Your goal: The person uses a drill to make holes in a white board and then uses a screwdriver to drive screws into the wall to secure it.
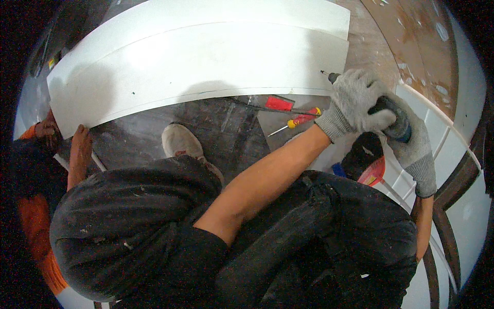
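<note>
Both my hands wear grey knitted gloves and hold a dark power drill (pixel 392 117). My left hand (pixel 357 100) is wrapped over its front, just behind the chuck, and hides much of the body. At the drill's rear, my right hand (pixel 416 136) is closed around it. The thin bit (pixel 324 73) points up and left, over the right end of a long, curved white panel (pixel 247 59). Whether the bit touches the panel, I cannot tell. Near the panel's left corner are a co-worker's bare hands (pixel 80 149), one with fingers at its edge.
Below the panel lie a screwdriver (pixel 298 119) with a red and yellow handle, a flat red piece (pixel 279 103) and a black cable (pixel 242 103). A red and black container (pixel 373 170) sits by my right knee. White framing (pixel 437 129) and brown sheeting (pixel 419 36) are at right.
</note>
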Motion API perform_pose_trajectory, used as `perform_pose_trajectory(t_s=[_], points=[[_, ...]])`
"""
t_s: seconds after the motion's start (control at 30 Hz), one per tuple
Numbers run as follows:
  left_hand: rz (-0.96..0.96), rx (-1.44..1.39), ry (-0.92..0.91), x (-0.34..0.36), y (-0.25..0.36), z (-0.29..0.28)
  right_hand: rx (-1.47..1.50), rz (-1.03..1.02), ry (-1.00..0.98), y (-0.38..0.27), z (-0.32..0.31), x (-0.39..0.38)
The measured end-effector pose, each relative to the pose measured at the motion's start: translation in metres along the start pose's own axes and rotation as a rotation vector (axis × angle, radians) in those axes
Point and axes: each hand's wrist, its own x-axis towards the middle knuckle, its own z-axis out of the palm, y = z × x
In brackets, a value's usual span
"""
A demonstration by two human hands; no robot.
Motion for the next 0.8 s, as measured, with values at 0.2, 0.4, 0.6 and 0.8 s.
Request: perform_pose_trajectory(t_s=[0.2,0.4,0.6,0.8], points=[[0.153,-0.073,0.078,0.009,0.031,-0.002,-0.06,-0.029,-0.031,0.003,-0.01,-0.004],[0.152,-0.044,-0.104,0.01,0.037,0.004,0.132,0.19,-0.176,-0.003,-0.006,0.004],[0.219,-0.044,-0.043,0.016,0.038,0.012,0.075,0.059,-0.132,-0.004,-0.012,0.005],[0.199,-0.023,-0.028,0.013,0.031,0.009,-0.077,-0.089,-0.236,0.023,-0.013,0.0]])
